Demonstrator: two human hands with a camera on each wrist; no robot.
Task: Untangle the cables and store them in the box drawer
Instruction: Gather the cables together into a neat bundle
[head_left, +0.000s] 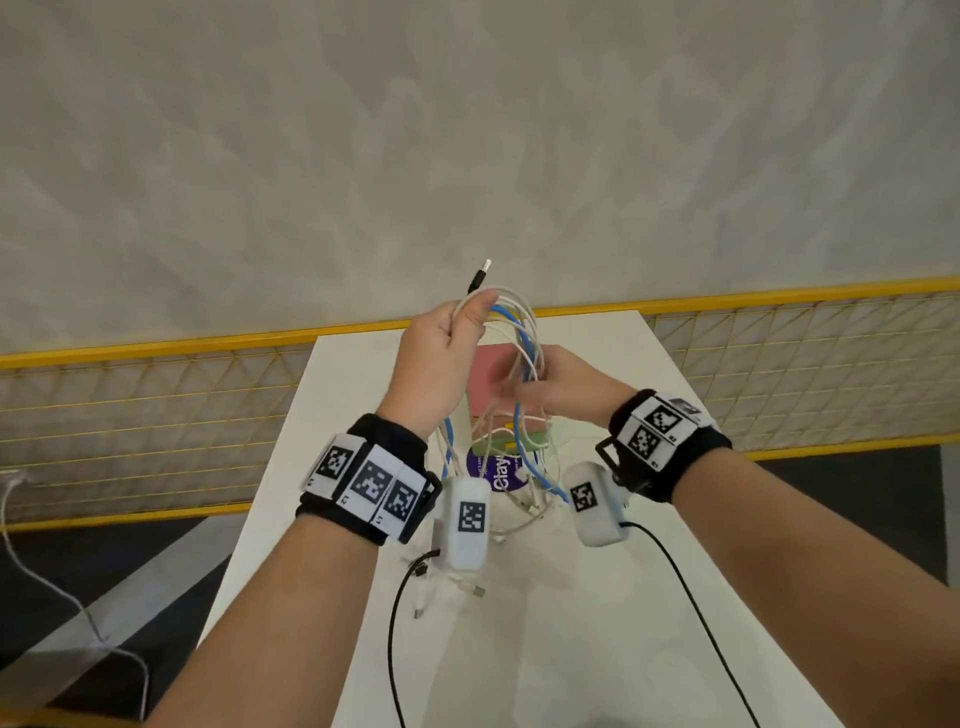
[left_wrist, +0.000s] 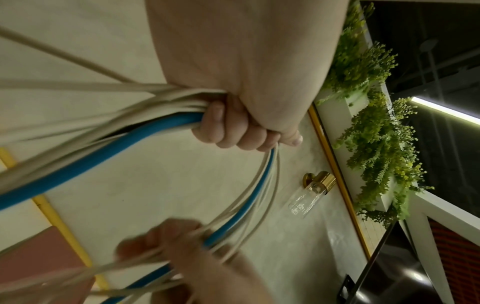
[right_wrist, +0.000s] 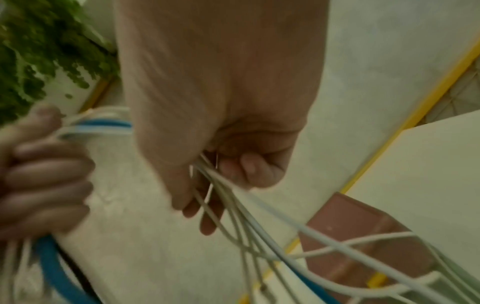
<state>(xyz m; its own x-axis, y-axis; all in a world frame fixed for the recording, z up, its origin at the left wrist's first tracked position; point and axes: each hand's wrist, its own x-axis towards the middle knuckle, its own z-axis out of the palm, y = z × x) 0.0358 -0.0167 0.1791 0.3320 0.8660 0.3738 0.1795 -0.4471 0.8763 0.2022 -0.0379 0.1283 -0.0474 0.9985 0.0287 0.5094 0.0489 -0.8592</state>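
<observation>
Progress: tangle not yet undone, as I judge it; nothing stored.
Left hand (head_left: 441, 358): left of centre in the head view, raised; my fingers (left_wrist: 233, 131) are clenched round the cables (head_left: 522, 343), white ones and a blue one, a plug end sticking up above the fist.
Right hand (head_left: 556, 384): just right of centre; my fingers (right_wrist: 249, 168) pinch several white strands of the same bundle.
Loose ends: trailing down onto the worktop (head_left: 649, 597), lower centre.
Box drawer (head_left: 491, 379): pink, behind the bundle; whether it is open, and what it holds, I cannot tell.
</observation>
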